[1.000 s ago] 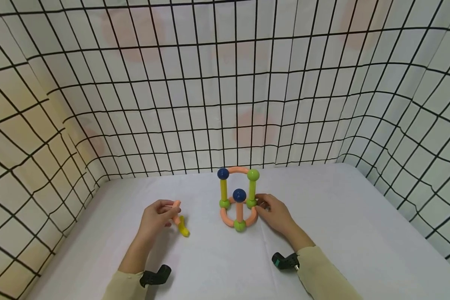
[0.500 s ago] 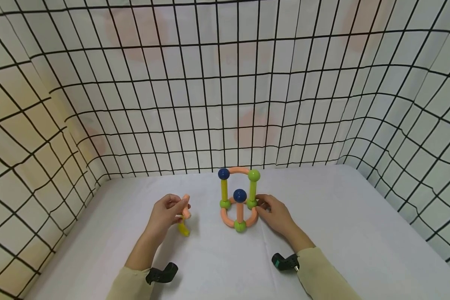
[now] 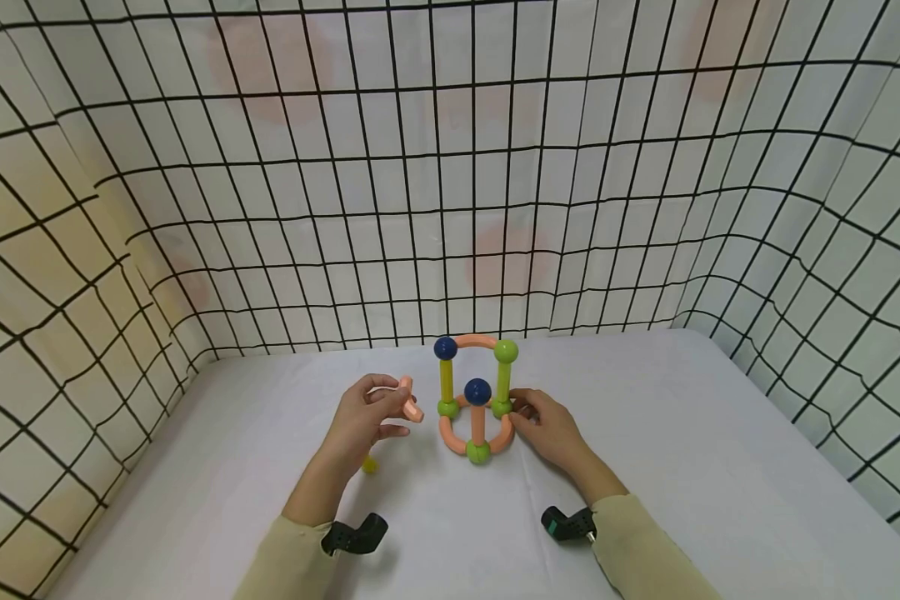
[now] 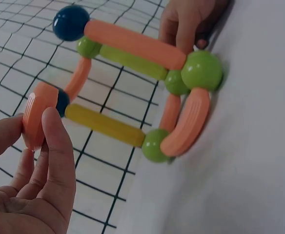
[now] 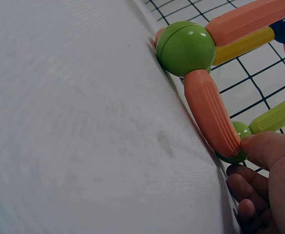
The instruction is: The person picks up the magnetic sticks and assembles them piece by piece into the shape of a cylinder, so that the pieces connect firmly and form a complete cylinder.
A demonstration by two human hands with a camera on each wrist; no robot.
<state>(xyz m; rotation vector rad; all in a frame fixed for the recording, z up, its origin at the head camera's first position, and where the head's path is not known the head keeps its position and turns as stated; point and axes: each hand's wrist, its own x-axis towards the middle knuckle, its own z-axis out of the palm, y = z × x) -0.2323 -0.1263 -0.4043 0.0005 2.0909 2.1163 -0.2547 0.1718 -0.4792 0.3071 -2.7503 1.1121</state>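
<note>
My left hand (image 3: 360,417) pinches a curved orange magnetic rod (image 4: 39,114) between thumb and fingers, off the table, just left of a stick-and-ball frame. Three uprights stand on the frame's ring of curved orange rods (image 5: 211,112) and green balls: a yellow rod (image 3: 447,383), a light green rod (image 3: 503,383) and an orange rod (image 4: 132,44). Two uprights carry navy balls (image 3: 477,392); the third has a green ball (image 3: 506,352). An orange arc (image 3: 476,341) joins the two rear tops. My right hand (image 3: 551,427) grips the base's right green ball (image 5: 242,129).
A yellow curved rod (image 3: 370,464) lies on the white table (image 3: 690,467), mostly hidden behind my left hand. A black-grid backdrop (image 3: 390,208) encloses the back and sides. Small black cameras (image 3: 356,533) sit at both wrists.
My left hand has carried the curved orange rod right and away from me, off the yellow rod and towards the frame. My right hand has stayed on the frame's base.
</note>
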